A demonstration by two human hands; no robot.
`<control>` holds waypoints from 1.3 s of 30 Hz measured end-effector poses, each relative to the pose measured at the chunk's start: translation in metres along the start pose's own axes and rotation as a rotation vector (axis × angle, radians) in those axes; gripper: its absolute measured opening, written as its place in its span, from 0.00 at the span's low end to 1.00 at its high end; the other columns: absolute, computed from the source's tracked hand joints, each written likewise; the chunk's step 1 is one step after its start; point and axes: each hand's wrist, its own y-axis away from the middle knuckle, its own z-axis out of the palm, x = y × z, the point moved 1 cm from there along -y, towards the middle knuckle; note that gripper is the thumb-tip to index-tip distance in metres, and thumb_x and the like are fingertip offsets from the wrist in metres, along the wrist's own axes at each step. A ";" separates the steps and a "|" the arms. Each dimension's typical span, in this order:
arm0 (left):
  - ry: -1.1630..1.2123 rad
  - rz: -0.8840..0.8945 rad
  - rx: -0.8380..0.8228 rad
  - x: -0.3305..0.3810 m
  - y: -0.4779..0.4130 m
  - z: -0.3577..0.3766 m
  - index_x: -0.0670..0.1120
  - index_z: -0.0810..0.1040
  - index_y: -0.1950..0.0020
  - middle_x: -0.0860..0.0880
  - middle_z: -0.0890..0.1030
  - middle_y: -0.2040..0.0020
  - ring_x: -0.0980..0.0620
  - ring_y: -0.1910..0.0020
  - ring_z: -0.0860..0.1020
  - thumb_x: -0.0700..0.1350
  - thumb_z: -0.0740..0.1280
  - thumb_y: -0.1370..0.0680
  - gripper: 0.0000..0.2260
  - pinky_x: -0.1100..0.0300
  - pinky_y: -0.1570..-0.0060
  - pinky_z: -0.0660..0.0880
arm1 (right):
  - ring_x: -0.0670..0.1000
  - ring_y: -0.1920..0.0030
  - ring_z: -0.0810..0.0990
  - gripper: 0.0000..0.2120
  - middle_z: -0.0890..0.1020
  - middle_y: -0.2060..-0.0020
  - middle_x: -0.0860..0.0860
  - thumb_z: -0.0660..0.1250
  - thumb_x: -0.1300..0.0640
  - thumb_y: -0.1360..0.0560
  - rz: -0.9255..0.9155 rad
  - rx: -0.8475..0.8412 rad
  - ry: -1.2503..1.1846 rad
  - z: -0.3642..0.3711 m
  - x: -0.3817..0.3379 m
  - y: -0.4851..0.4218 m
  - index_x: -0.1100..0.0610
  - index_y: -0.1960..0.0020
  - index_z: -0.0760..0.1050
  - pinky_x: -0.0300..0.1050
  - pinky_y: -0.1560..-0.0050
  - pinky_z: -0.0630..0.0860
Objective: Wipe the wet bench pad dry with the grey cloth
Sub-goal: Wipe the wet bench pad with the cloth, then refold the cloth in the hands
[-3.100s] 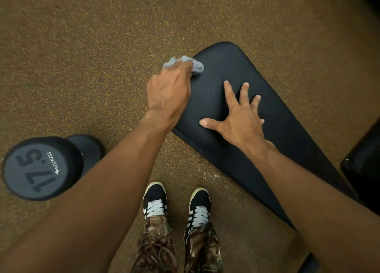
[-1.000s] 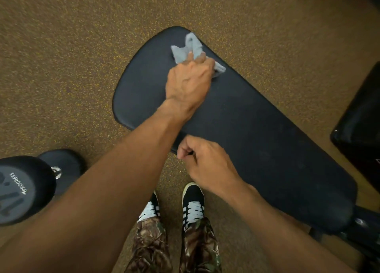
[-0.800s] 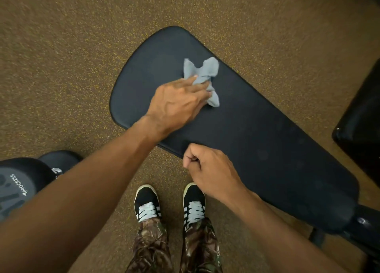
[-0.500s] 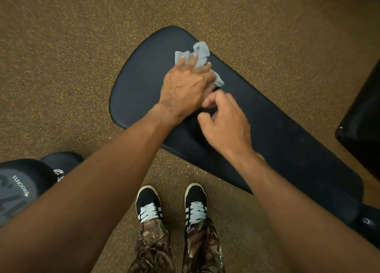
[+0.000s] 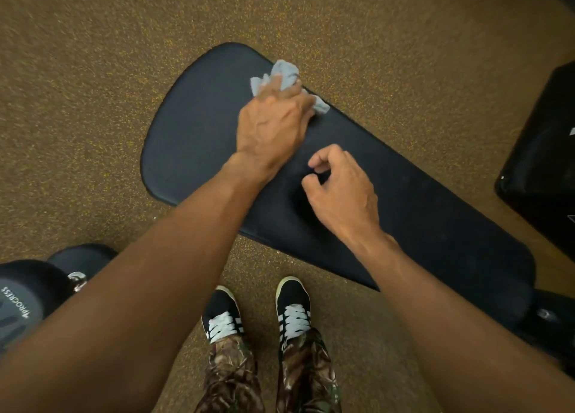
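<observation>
A long black bench pad runs from upper left to lower right across the middle of the head view. My left hand presses a crumpled grey cloth onto the pad near its far edge; most of the cloth is hidden under my fingers. My right hand hovers over the pad's middle, fingers loosely curled, holding nothing.
A black dumbbell marked PROGRESS lies on the speckled brown floor at the lower left. Another black padded object stands at the right edge. My two black shoes are just in front of the pad's near edge.
My left hand has slid the cloth toward the pad's far edge. My right hand has drawn back from beside the left hand toward the pad's middle.
</observation>
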 end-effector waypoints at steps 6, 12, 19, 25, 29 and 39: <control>0.049 0.309 -0.083 0.029 0.053 0.008 0.48 0.83 0.50 0.45 0.84 0.42 0.40 0.35 0.79 0.47 0.69 0.20 0.04 0.49 0.40 0.76 | 0.41 0.58 0.75 0.07 0.77 0.54 0.43 0.66 0.57 0.26 0.157 0.085 -0.149 -0.023 0.038 0.010 0.49 0.51 0.70 0.38 0.60 0.68; 0.775 -0.052 -0.374 0.003 0.045 -0.055 0.47 0.77 0.49 0.45 0.82 0.53 0.43 0.50 0.81 0.54 0.59 0.17 0.13 0.49 0.50 0.77 | 0.38 0.51 0.77 0.22 0.75 0.40 0.43 0.68 0.52 0.29 0.131 -0.028 -0.539 -0.034 0.045 0.022 0.47 0.36 0.70 0.38 0.48 0.71; 1.165 -0.035 -0.420 -0.016 0.019 -0.083 0.41 0.79 0.44 0.40 0.80 0.53 0.49 0.56 0.78 0.43 0.63 0.17 0.08 0.55 0.55 0.77 | 0.45 0.27 0.66 0.38 0.69 0.28 0.44 0.73 0.35 0.33 -0.207 0.035 -0.403 -0.015 -0.014 0.000 0.45 0.27 0.68 0.49 0.28 0.65; 1.057 -0.075 -0.394 -0.031 0.016 -0.096 0.40 0.78 0.45 0.45 0.79 0.55 0.52 0.57 0.77 0.46 0.65 0.17 0.10 0.62 0.57 0.75 | 0.49 0.53 0.85 0.09 0.86 0.55 0.48 0.69 0.50 0.22 -0.173 0.033 -0.648 -0.026 -0.025 -0.012 0.52 0.45 0.81 0.58 0.53 0.81; 1.077 -0.161 -0.609 -0.051 0.016 -0.102 0.41 0.80 0.49 0.47 0.82 0.58 0.53 0.60 0.79 0.47 0.68 0.22 0.09 0.63 0.59 0.77 | 0.47 0.65 0.82 0.08 0.84 0.61 0.50 0.62 0.54 0.18 0.015 -0.184 -0.943 -0.022 -0.028 -0.005 0.56 0.49 0.79 0.44 0.70 0.77; 1.230 -0.371 -0.910 -0.049 0.014 -0.079 0.40 0.79 0.36 0.41 0.84 0.43 0.46 0.47 0.84 0.41 0.71 0.26 0.19 0.60 0.52 0.82 | 0.53 0.49 0.85 0.18 0.86 0.50 0.54 0.75 0.58 0.31 0.257 -0.554 -1.089 -0.011 -0.022 -0.003 0.59 0.43 0.77 0.50 0.45 0.81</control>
